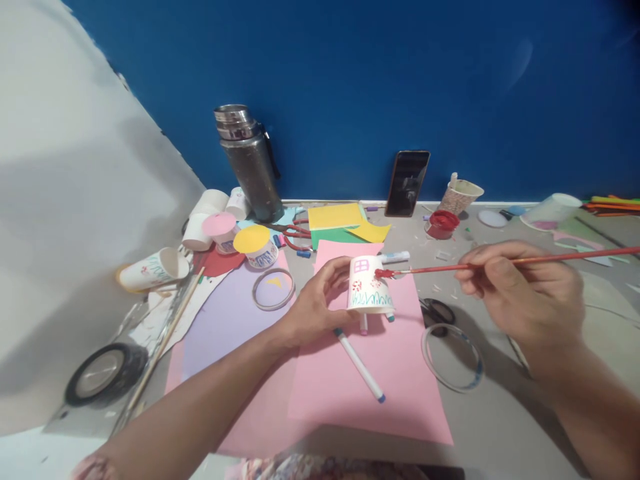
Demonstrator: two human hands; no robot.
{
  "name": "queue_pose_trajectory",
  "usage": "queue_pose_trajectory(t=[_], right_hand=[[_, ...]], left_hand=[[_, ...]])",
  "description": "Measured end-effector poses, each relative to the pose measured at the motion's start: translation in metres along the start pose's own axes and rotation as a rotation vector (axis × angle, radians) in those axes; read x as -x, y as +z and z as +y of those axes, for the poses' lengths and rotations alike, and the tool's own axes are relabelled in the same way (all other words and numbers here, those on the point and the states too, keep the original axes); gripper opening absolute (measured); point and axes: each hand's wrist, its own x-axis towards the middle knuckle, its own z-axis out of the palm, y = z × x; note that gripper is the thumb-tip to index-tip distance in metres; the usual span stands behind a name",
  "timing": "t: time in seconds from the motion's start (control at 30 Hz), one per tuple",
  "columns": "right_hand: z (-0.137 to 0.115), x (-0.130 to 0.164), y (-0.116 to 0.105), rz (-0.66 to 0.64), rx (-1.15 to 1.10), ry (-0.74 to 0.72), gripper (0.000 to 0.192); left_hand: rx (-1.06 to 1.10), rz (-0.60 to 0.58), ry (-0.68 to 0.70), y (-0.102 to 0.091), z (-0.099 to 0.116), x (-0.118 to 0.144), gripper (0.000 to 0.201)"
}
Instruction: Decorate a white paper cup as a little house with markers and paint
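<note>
My left hand (320, 300) grips a white paper cup (370, 293), turned upside down and held over pink paper. The cup bears a purple window drawing, red flower dots and green grass strokes. In my right hand (525, 300) is a thin red paintbrush (435, 269), pinched between thumb and fingers. Its red-loaded tip is at the cup's side, near the window drawing. Below the cup lies a white marker with a blue end (363, 367), on the pink paper (405, 400). Other marker ends poke out beneath the cup.
Decorated cups (257, 250) and a steel flask (250, 163) stand at the back left. A phone (407, 183) leans on the blue wall beside a red paint jar (443, 225). Scissors (440, 313), a tape ring (453, 358) and black tape (103, 377) lie around.
</note>
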Motion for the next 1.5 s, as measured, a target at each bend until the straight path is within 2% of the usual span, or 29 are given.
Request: queue_pose_trajectory(t=[0.7, 1.0, 1.17, 1.37, 1.5], right_hand=[[-0.0012, 0.0007, -0.0016, -0.051, 0.089, -0.028, 0.013], [-0.0029, 0.0012, -0.0002, -0.071, 0.077, -0.039, 0.013], [-0.0043, 0.0008, -0.0012, -0.032, 0.038, -0.050, 0.012], [-0.0030, 0.0013, -0.0014, -0.086, 0.073, -0.049, 0.013], [-0.0032, 0.0006, -0.0023, -0.063, 0.050, -0.050, 0.012]], left_hand=[[-0.050, -0.001, 0.031, 0.0009, 0.0020, -0.0006, 0.079], [-0.039, -0.002, 0.011, -0.0003, -0.0002, 0.0003, 0.078], [-0.045, -0.011, -0.003, 0.0007, 0.0027, 0.0003, 0.078], [-0.051, -0.005, -0.004, -0.0003, 0.0006, 0.0006, 0.079], [-0.034, -0.014, 0.003, -0.0007, 0.0002, 0.0008, 0.079]])
